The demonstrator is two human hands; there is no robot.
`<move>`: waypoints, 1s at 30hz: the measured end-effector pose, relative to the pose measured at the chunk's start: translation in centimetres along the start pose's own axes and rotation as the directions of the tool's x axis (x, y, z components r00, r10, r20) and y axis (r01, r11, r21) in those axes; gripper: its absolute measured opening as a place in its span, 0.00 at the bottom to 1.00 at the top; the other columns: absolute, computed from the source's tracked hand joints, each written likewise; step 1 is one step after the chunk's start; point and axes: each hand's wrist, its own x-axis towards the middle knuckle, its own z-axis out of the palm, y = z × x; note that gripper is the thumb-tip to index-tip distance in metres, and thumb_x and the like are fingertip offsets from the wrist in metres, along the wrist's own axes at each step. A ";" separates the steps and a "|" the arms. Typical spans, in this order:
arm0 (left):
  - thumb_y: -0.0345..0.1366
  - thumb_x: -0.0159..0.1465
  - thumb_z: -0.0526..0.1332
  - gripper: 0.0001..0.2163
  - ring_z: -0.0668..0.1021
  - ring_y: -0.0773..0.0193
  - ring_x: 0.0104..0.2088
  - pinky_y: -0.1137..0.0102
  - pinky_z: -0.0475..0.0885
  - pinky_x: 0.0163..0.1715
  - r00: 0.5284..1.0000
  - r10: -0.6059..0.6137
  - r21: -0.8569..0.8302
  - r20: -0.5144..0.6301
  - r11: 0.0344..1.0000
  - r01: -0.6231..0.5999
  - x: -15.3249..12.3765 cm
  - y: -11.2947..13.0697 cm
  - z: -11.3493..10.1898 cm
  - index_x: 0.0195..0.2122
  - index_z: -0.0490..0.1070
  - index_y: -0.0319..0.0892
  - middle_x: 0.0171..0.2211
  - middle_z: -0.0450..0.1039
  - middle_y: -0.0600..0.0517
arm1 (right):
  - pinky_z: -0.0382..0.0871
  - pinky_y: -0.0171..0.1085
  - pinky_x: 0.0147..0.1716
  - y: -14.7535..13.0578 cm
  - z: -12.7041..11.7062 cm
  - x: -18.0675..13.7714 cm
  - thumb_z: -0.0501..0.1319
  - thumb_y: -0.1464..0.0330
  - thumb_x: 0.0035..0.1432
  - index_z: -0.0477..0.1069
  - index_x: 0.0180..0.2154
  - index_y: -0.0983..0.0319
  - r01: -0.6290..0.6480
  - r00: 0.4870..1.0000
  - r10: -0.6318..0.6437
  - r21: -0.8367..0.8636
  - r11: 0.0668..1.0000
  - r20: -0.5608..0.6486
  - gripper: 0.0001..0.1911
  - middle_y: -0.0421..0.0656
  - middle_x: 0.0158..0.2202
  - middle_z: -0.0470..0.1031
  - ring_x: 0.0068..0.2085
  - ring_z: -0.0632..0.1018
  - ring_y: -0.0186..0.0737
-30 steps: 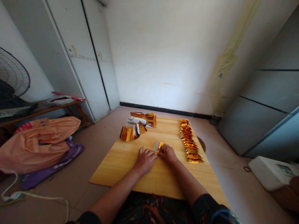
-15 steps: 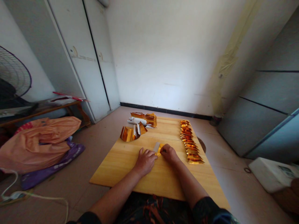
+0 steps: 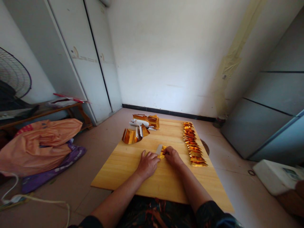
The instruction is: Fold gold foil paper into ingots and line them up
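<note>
Pins the gold foil slip (image 3: 160, 150) at its near end with the left hand (image 3: 147, 164), fingers pressed together. Pinches its right edge with the right hand (image 3: 173, 156); long axis pointing away.

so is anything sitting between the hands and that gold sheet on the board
Nothing visible. The left hand and the right hand both rest directly on the gold sheet, which lies on the wooden board. The row of folded gold pieces lies apart, off to the right.
</note>
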 end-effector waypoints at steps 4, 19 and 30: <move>0.31 0.61 0.57 0.07 0.71 0.59 0.43 0.48 0.50 0.54 0.999 -0.008 0.023 -0.037 1.000 0.009 0.4 0.5 0.1 0.35 0.74 0.49 0.39 0.75 0.53 | 0.66 0.32 0.34 -0.1 0.2 0.0 0.62 0.76 0.45 0.73 0.29 0.61 0.008 1.000 -0.007 -0.049 0.999 0.022 0.06 0.41 0.33 0.72 0.33 0.73 0.35; 0.32 0.63 0.55 0.09 0.71 0.58 0.40 0.58 0.58 0.46 0.997 -0.075 0.175 -0.024 0.982 0.078 2.3 -0.1 0.1 0.29 0.74 0.42 0.33 0.74 0.48 | 0.56 0.39 0.41 -3.8 -1.4 -1.8 0.53 0.65 0.62 0.73 0.40 0.56 0.104 0.989 -0.024 -0.580 0.808 0.143 0.11 0.45 0.40 0.73 0.45 0.69 0.43; 0.30 0.63 0.54 0.09 0.72 0.58 0.39 0.58 0.57 0.47 0.988 -0.151 0.178 -0.011 0.972 0.151 2.2 -0.9 0.4 0.31 0.74 0.41 0.33 0.74 0.47 | 0.57 0.34 0.35 -4.6 -0.9 -2.9 0.56 0.67 0.58 0.76 0.36 0.57 0.227 0.952 -0.091 -0.477 0.849 0.291 0.09 0.44 0.37 0.73 0.39 0.71 0.39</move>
